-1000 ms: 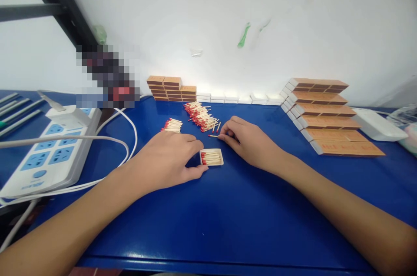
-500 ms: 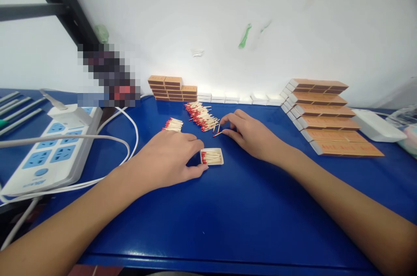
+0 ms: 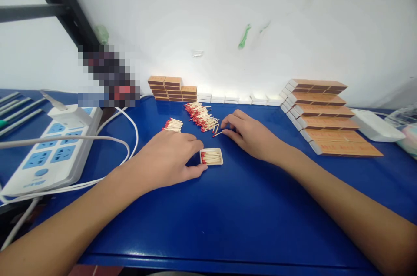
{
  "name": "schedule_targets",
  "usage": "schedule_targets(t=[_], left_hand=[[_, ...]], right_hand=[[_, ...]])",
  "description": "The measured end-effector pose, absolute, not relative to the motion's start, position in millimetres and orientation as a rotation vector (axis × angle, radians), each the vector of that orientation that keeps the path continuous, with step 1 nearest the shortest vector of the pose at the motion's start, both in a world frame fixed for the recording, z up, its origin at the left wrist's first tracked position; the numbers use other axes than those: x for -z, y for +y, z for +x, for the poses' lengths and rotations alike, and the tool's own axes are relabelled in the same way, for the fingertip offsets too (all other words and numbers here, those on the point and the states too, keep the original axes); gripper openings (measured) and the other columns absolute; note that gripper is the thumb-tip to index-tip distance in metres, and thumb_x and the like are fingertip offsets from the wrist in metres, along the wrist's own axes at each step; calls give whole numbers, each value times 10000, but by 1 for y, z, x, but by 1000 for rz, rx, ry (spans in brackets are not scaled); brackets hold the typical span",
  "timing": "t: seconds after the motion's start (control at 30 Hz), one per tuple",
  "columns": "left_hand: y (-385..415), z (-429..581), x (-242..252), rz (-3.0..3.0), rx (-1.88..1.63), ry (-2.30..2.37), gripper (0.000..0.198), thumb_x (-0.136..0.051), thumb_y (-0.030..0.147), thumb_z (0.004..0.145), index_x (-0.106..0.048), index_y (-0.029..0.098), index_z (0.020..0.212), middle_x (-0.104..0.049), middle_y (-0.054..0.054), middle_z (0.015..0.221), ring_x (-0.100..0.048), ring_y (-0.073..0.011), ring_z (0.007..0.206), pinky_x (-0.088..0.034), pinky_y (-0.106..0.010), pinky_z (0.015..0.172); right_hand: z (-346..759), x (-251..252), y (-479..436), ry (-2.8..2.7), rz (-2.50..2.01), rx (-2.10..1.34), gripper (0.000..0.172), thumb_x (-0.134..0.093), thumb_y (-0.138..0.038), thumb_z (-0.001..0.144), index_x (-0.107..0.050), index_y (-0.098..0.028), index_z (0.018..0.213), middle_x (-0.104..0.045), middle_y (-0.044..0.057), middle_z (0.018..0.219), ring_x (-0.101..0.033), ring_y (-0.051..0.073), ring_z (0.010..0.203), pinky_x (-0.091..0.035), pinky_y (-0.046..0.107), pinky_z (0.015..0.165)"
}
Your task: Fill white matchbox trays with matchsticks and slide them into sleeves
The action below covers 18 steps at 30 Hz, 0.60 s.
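My left hand [image 3: 169, 156] rests on the blue table [image 3: 228, 206] with thumb and forefinger closed on the left end of a small white matchbox tray [image 3: 211, 157] filled with red-tipped matches. My right hand [image 3: 249, 134] lies just behind the tray, fingertips pinched on a single match [image 3: 217, 134] at the edge of a loose pile of matches [image 3: 201, 116]. A smaller bundle of matches [image 3: 172, 124] lies beyond my left knuckles.
Orange matchboxes [image 3: 171, 88] are stacked against the wall, beside a row of white trays [image 3: 237, 98]. Rows of matchboxes [image 3: 325, 119] sit at right, with a white box [image 3: 378, 124] past them. A white power strip [image 3: 55, 145] and its cables [image 3: 124, 137] lie at left.
My right hand moved a little back toward the loose pile, and the single match in its fingertips turned from flat to slanted. My left hand and the tray stayed put.
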<state>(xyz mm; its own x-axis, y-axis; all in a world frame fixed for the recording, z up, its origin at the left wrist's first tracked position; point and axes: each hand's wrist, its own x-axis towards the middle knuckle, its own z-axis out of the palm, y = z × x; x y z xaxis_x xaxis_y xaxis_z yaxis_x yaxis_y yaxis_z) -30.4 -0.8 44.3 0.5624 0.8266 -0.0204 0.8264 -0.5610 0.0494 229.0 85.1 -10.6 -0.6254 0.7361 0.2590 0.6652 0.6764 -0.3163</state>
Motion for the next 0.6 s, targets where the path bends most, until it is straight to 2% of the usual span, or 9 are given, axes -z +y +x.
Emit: schedule_targets(t=[0.13, 0.33, 0.6], left_hand=[[-1, -30, -45, 2725, 3, 1443, 239, -670, 446, 952, -755, 234, 1022, -765, -8, 913, -700, -205, 795, -356, -328, 606], [-1, -31, -45, 2732, -14, 1439, 242, -671, 449, 955, -758, 239, 1040, -764, -4, 914, -708, -211, 815, -369, -333, 617], [-1, -29, -48, 2742, 4, 1484, 249, -666, 457, 961, -754, 230, 1015, -773, -14, 936, -713, -222, 815, -369, -339, 611]], right_hand=[[228, 9, 84, -2539, -1106, -259, 212, -528, -239, 1062, -622, -235, 1252, -566, 78, 1094, -597, 215, 822, -506, 369, 799], [230, 7, 84, -2552, -1089, -309, 125, -514, -248, 1069, -631, -212, 1042, -555, 69, 1044, -581, 207, 823, -499, 357, 780], [226, -11, 64, -2565, -1027, -292, 125, -489, -256, 1085, -598, -220, 1036, -589, 74, 1045, -598, 201, 799, -500, 345, 729]])
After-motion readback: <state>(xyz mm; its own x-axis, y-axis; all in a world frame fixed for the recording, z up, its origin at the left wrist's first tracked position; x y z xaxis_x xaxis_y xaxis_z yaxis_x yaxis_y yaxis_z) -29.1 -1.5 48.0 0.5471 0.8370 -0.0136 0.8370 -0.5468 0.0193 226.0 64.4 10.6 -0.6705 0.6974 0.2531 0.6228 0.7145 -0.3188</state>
